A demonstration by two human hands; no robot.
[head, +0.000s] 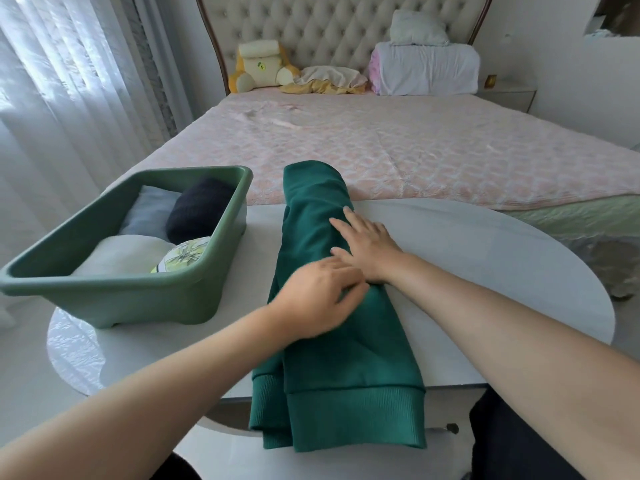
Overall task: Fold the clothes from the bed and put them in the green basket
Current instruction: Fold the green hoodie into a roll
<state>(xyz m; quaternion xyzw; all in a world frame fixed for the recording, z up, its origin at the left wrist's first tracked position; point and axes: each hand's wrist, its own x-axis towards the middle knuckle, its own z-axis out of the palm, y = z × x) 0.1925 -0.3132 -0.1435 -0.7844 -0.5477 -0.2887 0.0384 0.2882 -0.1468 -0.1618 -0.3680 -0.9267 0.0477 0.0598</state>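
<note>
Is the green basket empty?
No, the basket holds several folded clothes.

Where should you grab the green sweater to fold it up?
Best grip: the ribbed hem of the green sweater, taken from the near side. It hangs over the table edge, so fingers could likely slip under it.

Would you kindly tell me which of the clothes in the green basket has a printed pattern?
The yellow-green piece in the near right corner of the basket; the white piece, pale blue piece and navy piece are plain.
</note>
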